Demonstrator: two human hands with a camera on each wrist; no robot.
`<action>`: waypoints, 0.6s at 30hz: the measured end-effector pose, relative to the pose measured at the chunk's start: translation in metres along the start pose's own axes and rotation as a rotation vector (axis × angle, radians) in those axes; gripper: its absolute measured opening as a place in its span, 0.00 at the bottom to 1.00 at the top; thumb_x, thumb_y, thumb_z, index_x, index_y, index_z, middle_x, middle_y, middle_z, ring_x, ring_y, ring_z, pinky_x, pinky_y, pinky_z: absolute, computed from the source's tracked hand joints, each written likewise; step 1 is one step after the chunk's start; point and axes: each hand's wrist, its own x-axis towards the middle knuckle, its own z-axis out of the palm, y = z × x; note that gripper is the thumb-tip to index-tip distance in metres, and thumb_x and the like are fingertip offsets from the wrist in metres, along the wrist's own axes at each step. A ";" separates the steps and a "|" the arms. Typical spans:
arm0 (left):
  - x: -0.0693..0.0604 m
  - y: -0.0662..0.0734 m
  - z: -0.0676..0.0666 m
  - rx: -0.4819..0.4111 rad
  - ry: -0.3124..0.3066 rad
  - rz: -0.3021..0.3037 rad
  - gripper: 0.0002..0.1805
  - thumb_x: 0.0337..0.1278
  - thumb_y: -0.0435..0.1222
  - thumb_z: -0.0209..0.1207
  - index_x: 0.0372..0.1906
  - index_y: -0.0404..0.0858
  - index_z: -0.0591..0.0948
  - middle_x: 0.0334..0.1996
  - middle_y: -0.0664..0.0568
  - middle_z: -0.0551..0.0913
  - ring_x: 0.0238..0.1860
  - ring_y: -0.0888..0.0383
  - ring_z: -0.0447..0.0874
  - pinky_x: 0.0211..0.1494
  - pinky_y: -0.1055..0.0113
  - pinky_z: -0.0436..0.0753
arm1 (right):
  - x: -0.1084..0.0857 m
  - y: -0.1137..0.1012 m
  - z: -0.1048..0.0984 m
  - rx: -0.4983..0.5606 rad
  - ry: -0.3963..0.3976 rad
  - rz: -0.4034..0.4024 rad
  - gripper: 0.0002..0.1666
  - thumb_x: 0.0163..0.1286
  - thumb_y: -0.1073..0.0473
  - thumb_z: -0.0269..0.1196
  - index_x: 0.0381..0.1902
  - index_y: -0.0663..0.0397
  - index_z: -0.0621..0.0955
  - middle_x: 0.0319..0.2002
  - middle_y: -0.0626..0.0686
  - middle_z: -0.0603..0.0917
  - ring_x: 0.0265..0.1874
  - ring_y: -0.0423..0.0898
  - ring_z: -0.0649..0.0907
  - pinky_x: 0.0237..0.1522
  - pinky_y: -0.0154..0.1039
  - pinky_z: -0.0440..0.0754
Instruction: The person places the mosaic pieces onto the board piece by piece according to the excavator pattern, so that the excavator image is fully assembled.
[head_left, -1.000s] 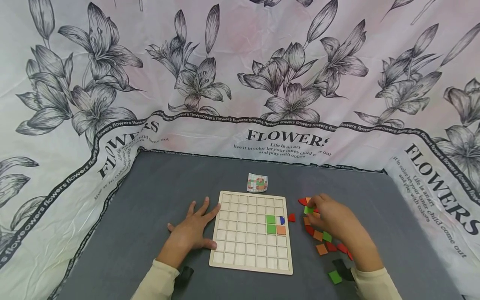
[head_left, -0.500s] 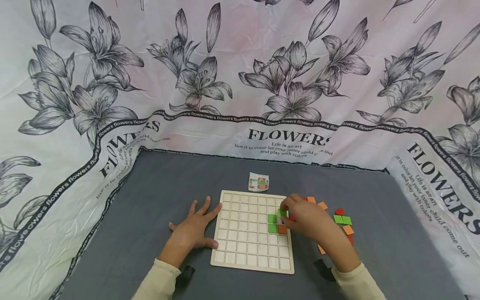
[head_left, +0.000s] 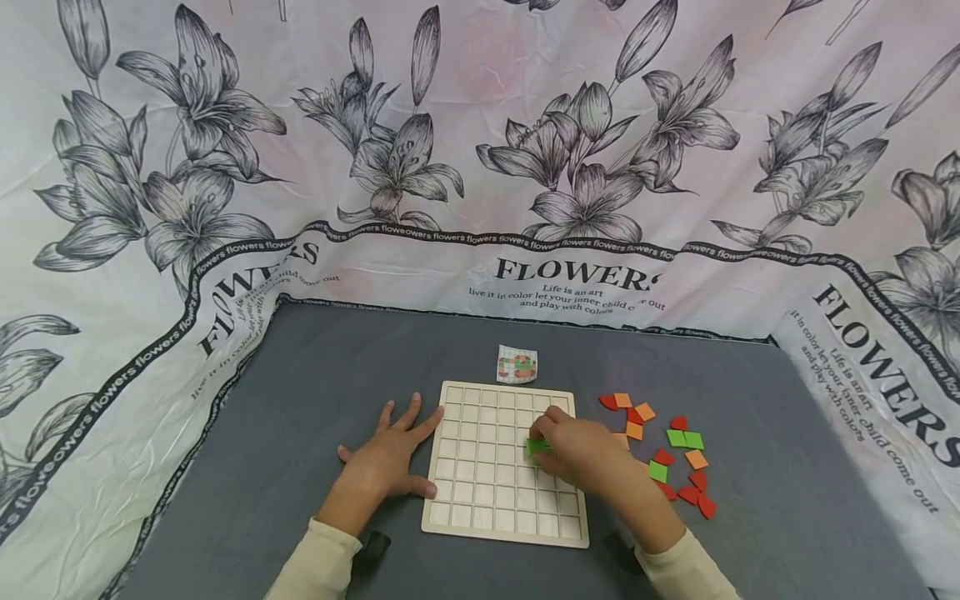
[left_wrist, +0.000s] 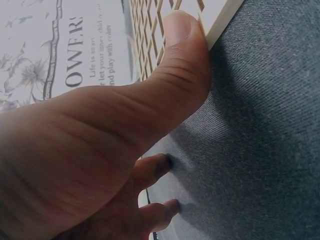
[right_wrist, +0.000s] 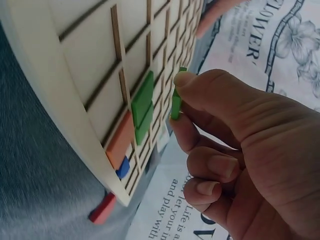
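My right hand (head_left: 581,450) is over the right half of the wooden grid board (head_left: 480,508), pinching a green square tile (right_wrist: 176,106) between thumb and finger, just above the cells. In the right wrist view, two green tiles (right_wrist: 143,97), an orange tile (right_wrist: 120,141) and a blue piece (right_wrist: 123,167) sit in the board's cells; from the head this hand hides most of them. My left hand (head_left: 382,467) lies spread at the board's left side. Its thumb (left_wrist: 184,55) rests on the board's edge, other fingertips on the grey cloth.
Loose red, orange and green pieces (head_left: 693,439) are scattered right of the board. One red piece (right_wrist: 103,208) lies close by its right edge. A small printed pattern card (head_left: 517,364) is behind the board. A flower-printed cloth (head_left: 570,279) rises around the grey surface (head_left: 360,350).
My right hand has gone from the loose pieces leftward to the board, taking a green tile along, and has moved farther left over the cells. The left hand stays in place.
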 end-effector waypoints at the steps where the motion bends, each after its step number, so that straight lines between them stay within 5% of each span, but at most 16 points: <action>1: 0.000 0.000 0.000 0.000 -0.001 -0.002 0.63 0.41 0.50 0.83 0.85 0.59 0.61 0.87 0.52 0.48 0.86 0.36 0.39 0.54 0.04 0.50 | 0.001 -0.001 0.001 -0.005 -0.002 -0.003 0.14 0.68 0.56 0.76 0.46 0.52 0.85 0.42 0.47 0.80 0.22 0.36 0.74 0.25 0.34 0.79; 18: 0.000 0.000 0.001 0.002 -0.021 -0.009 0.62 0.43 0.50 0.82 0.85 0.60 0.60 0.87 0.52 0.46 0.86 0.36 0.38 0.54 0.04 0.50 | 0.008 -0.009 0.015 -0.071 -0.001 -0.027 0.15 0.65 0.52 0.79 0.43 0.50 0.86 0.36 0.46 0.78 0.24 0.38 0.76 0.28 0.35 0.83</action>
